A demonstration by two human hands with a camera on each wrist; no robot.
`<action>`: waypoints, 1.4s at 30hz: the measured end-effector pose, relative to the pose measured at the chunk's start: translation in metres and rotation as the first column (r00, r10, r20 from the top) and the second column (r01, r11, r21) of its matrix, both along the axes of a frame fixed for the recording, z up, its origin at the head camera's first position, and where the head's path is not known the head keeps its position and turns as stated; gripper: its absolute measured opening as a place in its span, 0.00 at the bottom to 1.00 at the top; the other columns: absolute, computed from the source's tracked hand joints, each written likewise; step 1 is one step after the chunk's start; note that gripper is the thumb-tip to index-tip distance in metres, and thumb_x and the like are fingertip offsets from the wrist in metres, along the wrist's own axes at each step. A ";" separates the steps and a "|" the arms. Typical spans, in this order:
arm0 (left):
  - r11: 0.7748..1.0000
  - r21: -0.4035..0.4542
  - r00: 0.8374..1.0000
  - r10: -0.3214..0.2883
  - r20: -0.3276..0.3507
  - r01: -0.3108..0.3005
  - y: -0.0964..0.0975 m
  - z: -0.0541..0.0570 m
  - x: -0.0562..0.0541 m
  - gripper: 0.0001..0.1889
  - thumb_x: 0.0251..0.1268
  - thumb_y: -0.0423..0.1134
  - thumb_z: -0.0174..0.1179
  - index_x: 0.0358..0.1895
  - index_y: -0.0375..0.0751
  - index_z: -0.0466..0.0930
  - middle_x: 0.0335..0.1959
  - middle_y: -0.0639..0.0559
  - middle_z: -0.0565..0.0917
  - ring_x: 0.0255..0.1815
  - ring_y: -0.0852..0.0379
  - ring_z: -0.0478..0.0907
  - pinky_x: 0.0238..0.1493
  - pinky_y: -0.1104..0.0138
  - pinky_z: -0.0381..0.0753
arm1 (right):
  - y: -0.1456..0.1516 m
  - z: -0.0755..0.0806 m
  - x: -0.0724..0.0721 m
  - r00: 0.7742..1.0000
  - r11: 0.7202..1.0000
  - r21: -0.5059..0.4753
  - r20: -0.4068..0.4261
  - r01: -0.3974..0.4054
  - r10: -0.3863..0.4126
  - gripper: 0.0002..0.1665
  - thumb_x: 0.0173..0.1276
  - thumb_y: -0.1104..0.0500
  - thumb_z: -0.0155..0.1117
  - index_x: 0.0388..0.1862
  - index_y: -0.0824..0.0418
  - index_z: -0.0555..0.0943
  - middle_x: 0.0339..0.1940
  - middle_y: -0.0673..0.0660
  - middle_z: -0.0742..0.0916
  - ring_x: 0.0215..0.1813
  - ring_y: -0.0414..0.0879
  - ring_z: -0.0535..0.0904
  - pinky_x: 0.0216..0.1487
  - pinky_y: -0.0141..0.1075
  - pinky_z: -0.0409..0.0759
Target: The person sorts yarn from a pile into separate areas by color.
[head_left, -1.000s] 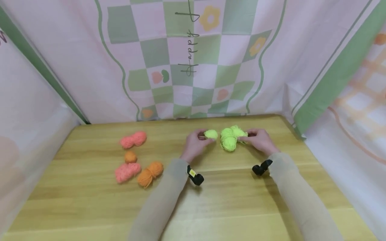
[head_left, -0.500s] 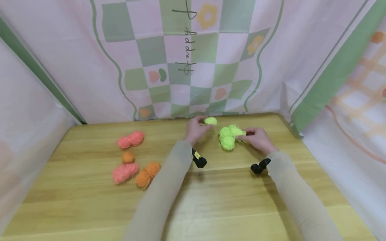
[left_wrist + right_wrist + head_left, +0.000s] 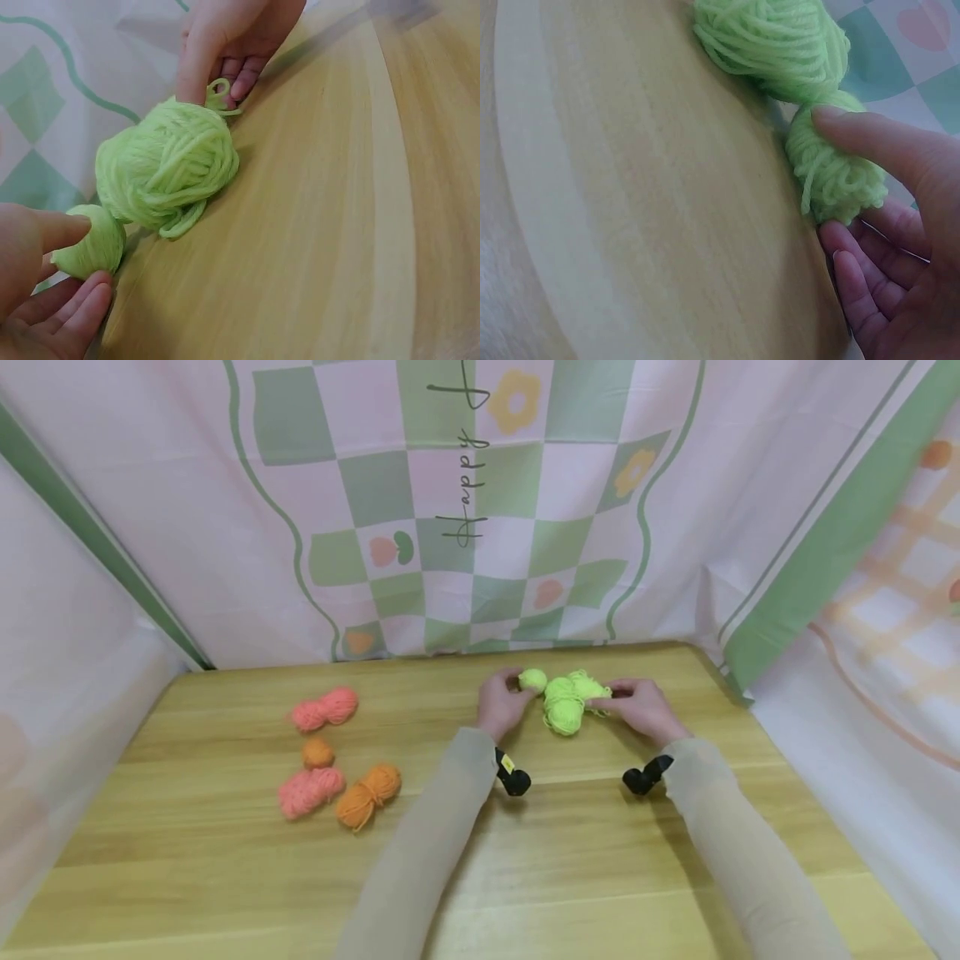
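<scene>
My left hand pinches a small lime-green yarn ball between thumb and fingers. That ball sits right at the left side of a larger lime-green yarn skein, as the left wrist view also shows. Behind and to the right lies another lime-green yarn skein with loose loops. Its right end is held by my right hand, thumb on top and fingers underneath in the right wrist view. The two skeins press against each other, end to side.
On the left of the wooden table lie a coral skein, an orange ball, a pink skein and an orange skein. A patterned curtain hangs along the back edge.
My left hand first moved the small green ball toward the back edge, then brought it forward and right, up against the larger green skein. The right hand keeps its hold, nearly still.
</scene>
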State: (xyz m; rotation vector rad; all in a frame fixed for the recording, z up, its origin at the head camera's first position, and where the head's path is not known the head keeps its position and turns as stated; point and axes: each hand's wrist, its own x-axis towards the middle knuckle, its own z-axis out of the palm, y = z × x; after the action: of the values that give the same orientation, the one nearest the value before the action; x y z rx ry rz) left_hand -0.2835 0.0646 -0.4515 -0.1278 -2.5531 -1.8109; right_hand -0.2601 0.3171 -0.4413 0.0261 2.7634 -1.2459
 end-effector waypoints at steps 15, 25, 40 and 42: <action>0.947 -0.025 0.948 -0.318 0.031 0.319 0.004 0.000 0.003 0.33 0.71 0.28 0.58 0.77 0.31 0.59 0.72 0.38 0.70 0.65 0.47 0.76 0.61 0.69 0.76 | -0.001 0.001 0.001 1.000 1.000 -0.008 -0.002 0.007 -0.007 0.45 0.63 0.36 0.74 0.65 0.68 0.77 0.62 0.68 0.81 0.63 0.60 0.74 0.69 0.55 0.68; 0.938 -0.020 0.939 -0.345 0.014 0.345 0.010 -0.005 0.008 0.31 0.73 0.29 0.55 0.77 0.27 0.58 0.74 0.37 0.67 0.69 0.46 0.72 0.65 0.69 0.72 | 0.000 0.000 0.002 1.000 0.999 -0.042 -0.013 0.005 -0.006 0.47 0.63 0.37 0.74 0.68 0.69 0.76 0.63 0.68 0.81 0.63 0.60 0.75 0.68 0.53 0.70; 0.959 0.050 0.960 -0.276 -0.046 0.278 -0.022 0.027 0.009 0.29 0.74 0.35 0.61 0.74 0.29 0.65 0.73 0.39 0.70 0.71 0.44 0.69 0.70 0.63 0.68 | 0.004 0.011 0.010 0.999 0.990 -0.134 0.008 -0.036 0.038 0.49 0.67 0.39 0.71 0.74 0.68 0.68 0.70 0.70 0.75 0.70 0.64 0.70 0.72 0.57 0.65; 0.960 0.055 0.960 -0.268 -0.079 0.273 -0.029 0.034 0.007 0.29 0.73 0.34 0.61 0.73 0.29 0.66 0.72 0.38 0.71 0.71 0.44 0.69 0.70 0.64 0.68 | 0.004 0.013 0.010 0.999 0.989 -0.140 0.005 -0.037 0.038 0.49 0.67 0.39 0.71 0.75 0.68 0.67 0.71 0.70 0.74 0.70 0.64 0.69 0.72 0.57 0.64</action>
State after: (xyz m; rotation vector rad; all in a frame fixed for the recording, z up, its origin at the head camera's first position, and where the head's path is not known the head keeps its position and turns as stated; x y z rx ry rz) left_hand -0.2763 0.0355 -0.4171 -0.5566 -2.5285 -1.9327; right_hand -0.2498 0.3208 -0.4283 -0.0324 2.6503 -1.4238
